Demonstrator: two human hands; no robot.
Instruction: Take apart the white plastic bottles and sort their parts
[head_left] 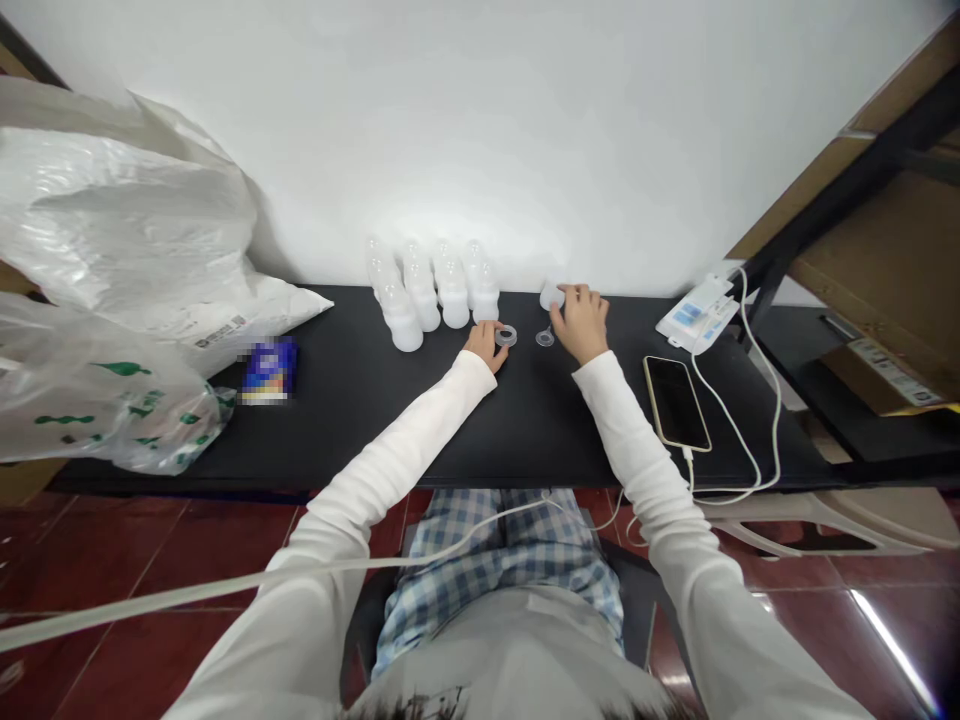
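Note:
My left hand (488, 345) holds a clear ring (506, 336) between its fingertips, low over the black table (337, 420). My right hand (582, 320) has its thumb and fingers on a small white cap (552, 293) by the wall. Just left of that hand, a small clear disc-shaped piece (544, 338) lies on the table. Several clear, rounded bottles with white bases stand in a cluster against the wall; the nearest bottle (405, 328) is at the left, and another (486, 304) is right behind my left hand.
Large plastic bags (120, 220) fill the left side, beside a blue packet (270, 370). At the right are a phone (676, 403) with a white cable (739, 450), and a white-and-blue package (697, 312). A shelf frame with cardboard (885, 270) stands farther right.

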